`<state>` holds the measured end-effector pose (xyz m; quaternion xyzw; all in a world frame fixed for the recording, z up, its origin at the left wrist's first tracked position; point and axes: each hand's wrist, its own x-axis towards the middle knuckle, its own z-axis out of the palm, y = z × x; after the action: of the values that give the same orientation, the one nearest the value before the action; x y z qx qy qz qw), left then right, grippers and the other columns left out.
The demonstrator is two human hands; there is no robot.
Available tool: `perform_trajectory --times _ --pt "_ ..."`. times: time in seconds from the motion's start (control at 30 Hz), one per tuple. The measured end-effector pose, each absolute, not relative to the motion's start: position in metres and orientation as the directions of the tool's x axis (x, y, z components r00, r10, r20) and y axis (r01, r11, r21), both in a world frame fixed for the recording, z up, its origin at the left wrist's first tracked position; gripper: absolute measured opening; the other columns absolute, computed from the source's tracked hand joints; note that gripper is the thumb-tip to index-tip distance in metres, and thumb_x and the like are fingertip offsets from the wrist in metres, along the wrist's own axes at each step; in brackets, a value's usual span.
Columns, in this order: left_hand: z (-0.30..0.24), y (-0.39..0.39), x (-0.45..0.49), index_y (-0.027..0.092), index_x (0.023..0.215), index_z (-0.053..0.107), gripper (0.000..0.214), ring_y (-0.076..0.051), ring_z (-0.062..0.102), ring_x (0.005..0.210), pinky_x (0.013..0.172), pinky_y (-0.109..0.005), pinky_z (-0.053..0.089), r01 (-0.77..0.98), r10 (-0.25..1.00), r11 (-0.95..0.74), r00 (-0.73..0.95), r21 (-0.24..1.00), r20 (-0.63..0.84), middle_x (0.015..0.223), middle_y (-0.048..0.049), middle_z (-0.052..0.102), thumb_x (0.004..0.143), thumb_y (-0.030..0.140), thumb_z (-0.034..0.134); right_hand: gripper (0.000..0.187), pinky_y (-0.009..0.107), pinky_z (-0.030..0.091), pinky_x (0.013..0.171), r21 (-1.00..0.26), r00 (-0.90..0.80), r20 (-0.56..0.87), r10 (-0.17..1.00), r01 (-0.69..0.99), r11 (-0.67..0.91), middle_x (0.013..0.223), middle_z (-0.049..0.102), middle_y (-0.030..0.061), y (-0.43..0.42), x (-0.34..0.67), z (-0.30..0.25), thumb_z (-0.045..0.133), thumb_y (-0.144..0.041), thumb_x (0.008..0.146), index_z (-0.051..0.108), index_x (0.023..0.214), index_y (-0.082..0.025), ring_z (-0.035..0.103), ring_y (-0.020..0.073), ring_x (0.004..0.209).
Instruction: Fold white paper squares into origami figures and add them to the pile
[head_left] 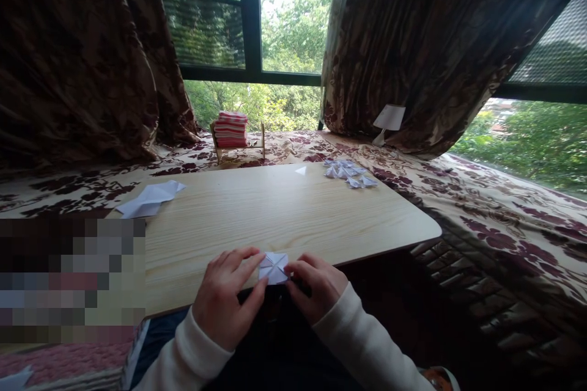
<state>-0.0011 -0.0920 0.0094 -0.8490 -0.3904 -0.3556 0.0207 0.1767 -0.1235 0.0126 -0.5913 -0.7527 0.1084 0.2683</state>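
Both bare hands work a small, white, square packet of folded paper (274, 269) at the near edge of a pale, wood-grained tabletop (229, 211). The left hand (224, 298) holds the packet's left side, its forefinger at the far corner and its thumb, set well apart, at the near one. The right hand (321, 286) is narrowed, thumb and forefinger closed about the right edge. Creases cross diagonally on the upper face and meet near its centre. Handling, as judged: very light; stiff along the layered folds yet soft across a single flap; little prone to slip, but easily creased or torn. The best hold is a light pinch at opposite outer edges, leaving the central flaps free. Elsewhere on the tabletop: creased white paper sheets (151, 198) toward the far left; a cluster of pointed, white folded-paper pieces (343, 170) toward the far right; and, just left of these, a small white triangle (301, 170) at the far edge.
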Motion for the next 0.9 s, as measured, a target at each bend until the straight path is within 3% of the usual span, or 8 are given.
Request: perform_trajectory --times 0.17,0.43,0.67,0.9 --pt "0.013 -0.068 0.007 0.016 0.099 0.060 0.027 -0.022 0.052 0.093 0.081 -0.039 0.042 0.710 0.734 -0.630 0.412 0.315 0.540 0.098 -0.0077 0.061 0.077 0.026 0.049 0.015 0.019 0.039 0.062 -0.481 -0.134 0.298 0.945 0.834 0.270 0.079 0.061 0.0001 -0.122 0.177 0.007 0.053 -0.022 0.074 0.062 0.087 -0.023 0.055 0.0119 0.069" --pt "0.017 -0.073 0.013 0.019 0.077 0.059 0.009 -0.021 0.050 0.089 0.080 -0.036 0.039 0.736 0.815 -0.572 0.457 0.363 0.356 0.092 -0.0046 0.058 0.068 0.019 0.056 0.016 0.019 0.039 0.058 -0.479 -0.125 0.407 0.905 0.814 0.328 0.073 0.059 0.0004 -0.121 0.178 -0.004 0.053 -0.021 0.072 0.063 0.085 -0.022 0.054 0.0119 0.064" --pt "0.014 -0.091 0.005 0.019 0.082 0.057 0.014 -0.022 0.049 0.092 0.081 -0.036 0.037 0.715 0.804 -0.586 0.456 0.381 0.382 0.096 -0.0058 0.057 0.068 0.018 0.055 0.024 0.019 0.040 0.055 -0.541 -0.087 0.416 0.905 0.776 0.323 0.075 0.059 -0.0001 -0.128 0.178 -0.013 0.054 -0.019 0.068 0.061 0.091 -0.023 0.053 0.0106 0.058" --pt "0.007 -0.097 0.004 0.018 0.096 0.058 0.031 -0.022 0.050 0.088 0.082 -0.037 0.037 0.708 0.819 -0.556 0.377 0.435 0.433 0.089 -0.0057 0.059 0.066 0.014 0.054 0.033 0.020 0.043 0.050 -0.652 0.027 0.425 0.905 0.702 0.285 0.064 0.063 -0.0014 -0.135 0.169 -0.029 0.053 -0.027 0.071 0.059 0.103 -0.020 0.054 0.0103 0.047"
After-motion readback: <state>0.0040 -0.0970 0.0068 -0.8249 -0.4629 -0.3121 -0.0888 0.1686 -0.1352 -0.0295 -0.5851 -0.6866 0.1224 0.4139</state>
